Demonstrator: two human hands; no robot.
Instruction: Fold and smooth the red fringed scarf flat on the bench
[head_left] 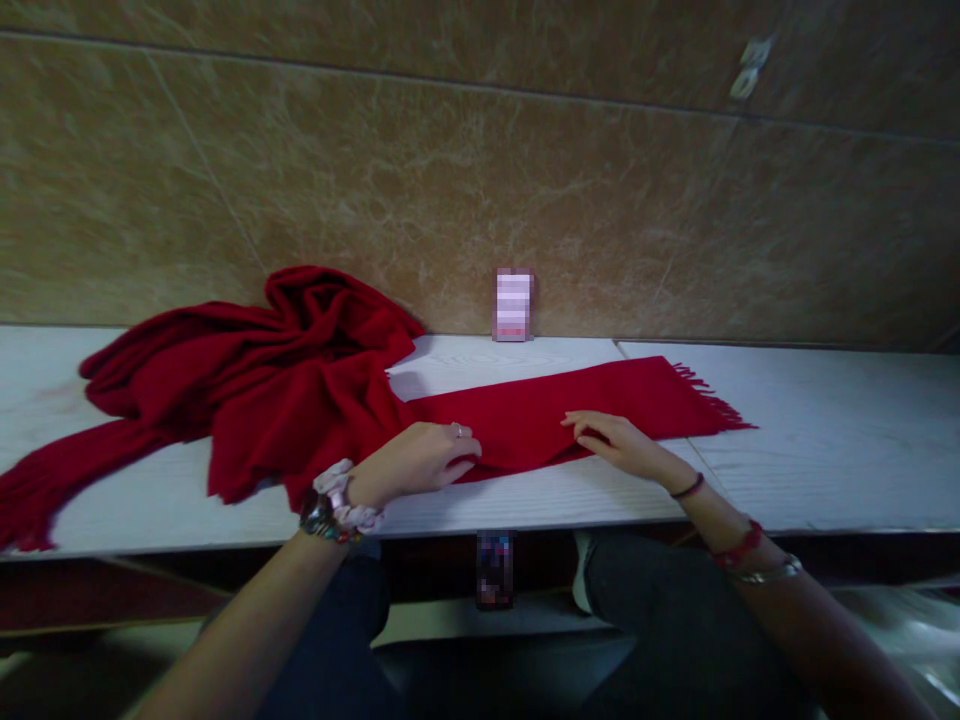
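A long red scarf (pixel 540 410) lies on a white wood-grain bench top, its right part flattened into a narrow strip with a fringed end. To the left, more of the red cloth (pixel 277 390) is heaped in loose folds. My left hand (pixel 424 455), with a ring and several bracelets at the wrist, has its thumb and fingertips closed at the strip's near edge. Farther right, my right hand (pixel 615 440) rests its outstretched fingers on the strip, the thumb apart from them. Between both hands the near edge shows a slight dark fold.
Behind the white surface (pixel 810 430) rises a brown marbled tile wall (pixel 465 170). A blurred-out upright pink-and-white item (pixel 513 305) stands against it. Another blurred dark item (pixel 495 570) is below the front edge, between my legs. Wall sockets (pixel 750 68) sit at upper right.
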